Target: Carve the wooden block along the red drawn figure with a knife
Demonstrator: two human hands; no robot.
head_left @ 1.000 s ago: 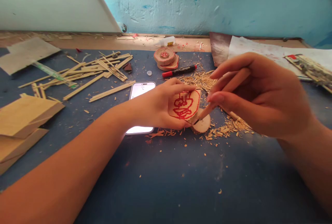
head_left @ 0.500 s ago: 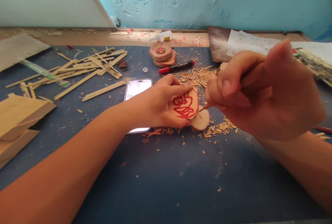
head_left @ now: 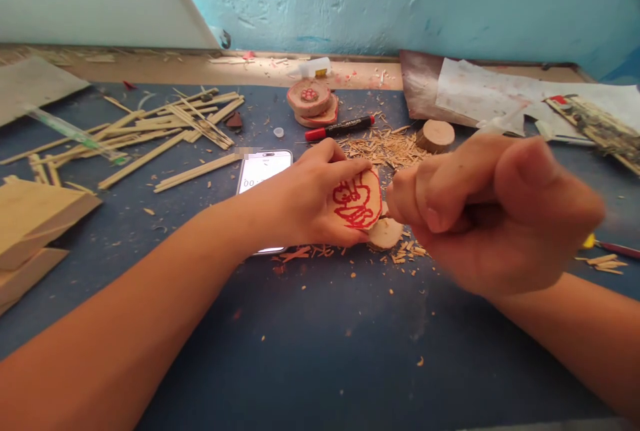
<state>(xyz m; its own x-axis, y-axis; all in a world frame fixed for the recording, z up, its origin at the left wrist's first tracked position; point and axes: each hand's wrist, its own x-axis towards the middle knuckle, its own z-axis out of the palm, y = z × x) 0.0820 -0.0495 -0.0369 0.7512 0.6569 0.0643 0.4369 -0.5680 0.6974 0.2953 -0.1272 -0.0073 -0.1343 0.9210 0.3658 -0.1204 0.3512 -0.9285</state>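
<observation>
Stretching under everything, the dark blue table (head_left: pixel 300 351) runs past the picture's lower edge. Over it reach two forearms, the left one cut off at the left side, the right one at the right side.

The right hand (head_left: pixel 480 218), somewhat blurred, is balled up with its fingers curled around a slim tool (head_left: pixel 384 214); nearly all of that tool is hidden by the fingers, and only a short bit shows at their far end, too small to make out well. The left hand (head_left: pixel 307 201) grips a wooden piece (head_left: pixel 371 199) between thumb and fingers, its drawn face turned up toward the camera. So the piece lies between the two hands, at the left fingertips and just beside the right hand's knuckles; whether the tool touches it I cannot tell. The left fingers cover part of its red line drawing.

At left, pale wooden blocks (head_left: pixel 45 218) are cut off by the picture's edge. The left wrist crosses a lit phone (head_left: pixel 256 176), hiding its middle, so its display is only partly readable. Smaller, a round wood slice (head_left: pixel 386 234) shows just below the piece, partly covered. Smallest are the wood chips (head_left: pixel 383 146), partly hidden behind the hands.
</observation>
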